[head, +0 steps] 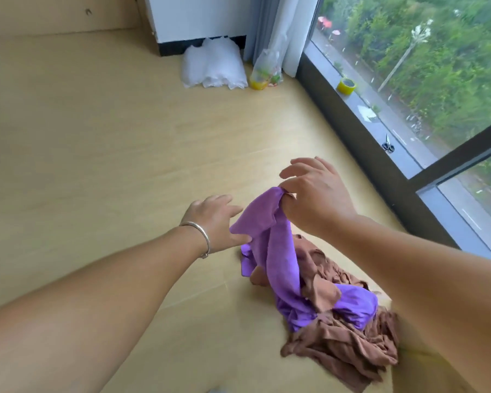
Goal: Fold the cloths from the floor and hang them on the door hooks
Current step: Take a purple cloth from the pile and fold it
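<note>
Head view: both bare arms reach forward and down over the wooden floor (pixel 97 137). Right hand (pixel 318 197) is raised, back of hand up, thumb and curled fingers pinching the top edge of a purple cloth (pixel 278 251); its index and middle fingers stick out loosely above the pinch. Left hand (pixel 216 222), with a silver bangle (pixel 203 236) on the wrist, has fingers spread and relaxed, thumb touching the cloth's left edge, not clearly gripping it. The purple cloth hangs down from the right hand in a twisted strip, lower end still in the pile on the floor. The pile sits below and between the hands, under the right forearm: crumpled brown cloths (pixel 343 347) with another purple bundle (pixel 355 307) tangled in.

Far side, by the white wall: a white plastic bag (pixel 213 66), contents can't tell; beside it a clear bag (pixel 267 72) by the curtain (pixel 278 29) with colourful items inside and a yellow roll at its base. Window sill (pixel 403 154) holds a yellow tape roll (pixel 346 86) and scissors (pixel 388 144).
</note>
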`<state>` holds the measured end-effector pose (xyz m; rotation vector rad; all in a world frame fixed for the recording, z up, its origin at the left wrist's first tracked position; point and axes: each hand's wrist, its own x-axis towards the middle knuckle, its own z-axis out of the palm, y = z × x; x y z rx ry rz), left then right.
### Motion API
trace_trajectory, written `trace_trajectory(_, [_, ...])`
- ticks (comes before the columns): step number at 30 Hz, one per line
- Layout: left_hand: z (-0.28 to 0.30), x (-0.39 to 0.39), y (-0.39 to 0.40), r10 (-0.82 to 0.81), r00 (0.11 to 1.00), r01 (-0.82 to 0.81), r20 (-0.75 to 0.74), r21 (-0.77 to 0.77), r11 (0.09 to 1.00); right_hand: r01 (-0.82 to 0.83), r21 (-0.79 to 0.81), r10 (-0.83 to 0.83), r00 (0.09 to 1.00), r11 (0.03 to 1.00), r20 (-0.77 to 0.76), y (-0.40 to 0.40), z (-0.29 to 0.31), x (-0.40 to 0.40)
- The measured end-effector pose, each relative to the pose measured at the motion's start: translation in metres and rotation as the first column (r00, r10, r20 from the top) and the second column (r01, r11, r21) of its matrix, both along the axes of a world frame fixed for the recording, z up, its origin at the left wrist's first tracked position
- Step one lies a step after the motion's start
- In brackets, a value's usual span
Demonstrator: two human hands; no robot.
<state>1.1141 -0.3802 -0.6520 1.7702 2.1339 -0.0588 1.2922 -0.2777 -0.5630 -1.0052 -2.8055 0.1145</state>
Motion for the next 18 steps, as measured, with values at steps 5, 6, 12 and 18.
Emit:
trace_trajectory(5, [0.035, -0.042, -0.011, 0.285, 0.958, -0.267, -0.02, 0.296, 0.917, -0.153, 0.016, 0.154, 0.986, 0.988, -0.066, -0.013, 0.053, -0.073])
trace_trajectory(6, [0.043, -0.053, -0.013, 0.331, 0.943, -0.305, -0.018, 0.349, 0.886, -0.173, 0.011, 0.174, 0.981, 0.985, -0.09, -0.016, 0.062, -0.086])
trace_trajectory(12, [0.092, -0.122, -0.027, 0.489, 0.87, -0.442, 0.064, 0.54, 0.716, -0.274, 0.065, 0.282, 0.938, 0.96, -0.202, -0.038, 0.105, -0.148])
trace_trajectory(18, [0.12, -0.193, -0.078, 0.676, 0.731, -0.565, 0.094, 0.639, 0.522, -0.382, 0.169, 0.417, 0.848, 0.909, -0.328, -0.06, 0.118, -0.173])
